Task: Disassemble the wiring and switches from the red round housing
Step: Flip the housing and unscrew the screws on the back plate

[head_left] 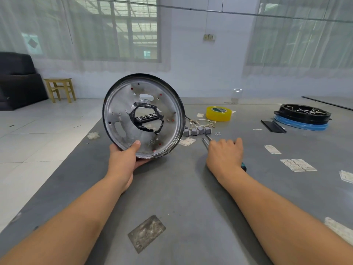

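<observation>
1. Gripping the round housing by its lower rim, the left hand tilts it up at centre frame.
2. The right hand curls over screwdrivers on the bench.
3. Switches and wires lie just right of the housing.

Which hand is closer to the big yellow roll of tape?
The right hand. It rests on the table on a screwdriver, just in front of the yellow tape roll. The left hand is farther off to the left, holding up the round housing.

Housing, centre left: dull scuffed bare metal inside, glossy black rim. Tape roll, upper right: glossy yellow plastic. Table: matt grey, smooth. Stool, left: wood.
</observation>
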Demonstrator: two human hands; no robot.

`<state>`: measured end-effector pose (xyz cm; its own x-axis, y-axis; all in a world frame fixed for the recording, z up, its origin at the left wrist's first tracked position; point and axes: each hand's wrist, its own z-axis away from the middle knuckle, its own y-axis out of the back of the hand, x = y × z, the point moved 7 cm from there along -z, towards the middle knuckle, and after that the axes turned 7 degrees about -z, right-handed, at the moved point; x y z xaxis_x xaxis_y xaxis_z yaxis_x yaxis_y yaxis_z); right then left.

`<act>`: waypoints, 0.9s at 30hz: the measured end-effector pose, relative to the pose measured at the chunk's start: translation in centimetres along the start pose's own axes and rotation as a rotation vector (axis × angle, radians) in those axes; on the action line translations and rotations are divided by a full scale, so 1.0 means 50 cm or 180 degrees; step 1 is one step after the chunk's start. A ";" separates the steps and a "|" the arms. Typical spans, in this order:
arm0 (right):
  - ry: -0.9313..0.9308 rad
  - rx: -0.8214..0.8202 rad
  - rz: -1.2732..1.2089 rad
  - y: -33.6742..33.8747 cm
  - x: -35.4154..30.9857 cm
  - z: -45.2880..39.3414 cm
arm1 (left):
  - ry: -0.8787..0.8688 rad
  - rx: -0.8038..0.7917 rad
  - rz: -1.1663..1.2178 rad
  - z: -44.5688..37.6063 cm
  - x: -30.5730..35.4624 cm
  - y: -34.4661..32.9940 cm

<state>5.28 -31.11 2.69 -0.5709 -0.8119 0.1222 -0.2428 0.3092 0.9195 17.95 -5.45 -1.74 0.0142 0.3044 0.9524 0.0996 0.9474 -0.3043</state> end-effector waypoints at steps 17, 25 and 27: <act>-0.0369 0.0162 -0.4598 0.012 -0.150 0.027 | 0.0427 -0.0512 0.0097 -0.019 -0.008 0.036; -0.0289 -0.0763 -0.6085 -0.022 -0.190 0.021 | 0.0818 -0.0578 0.0085 -0.027 0.001 0.071; -0.0341 -0.0701 -0.5878 -0.024 -0.184 0.020 | 0.0811 -0.0542 0.0101 -0.028 0.006 0.081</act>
<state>10.05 -23.49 0.10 0.2208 0.0304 -0.9748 -0.4469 -0.8852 -0.1288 19.77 -1.64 -2.66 0.2670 0.2786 0.9226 0.2600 0.9010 -0.3473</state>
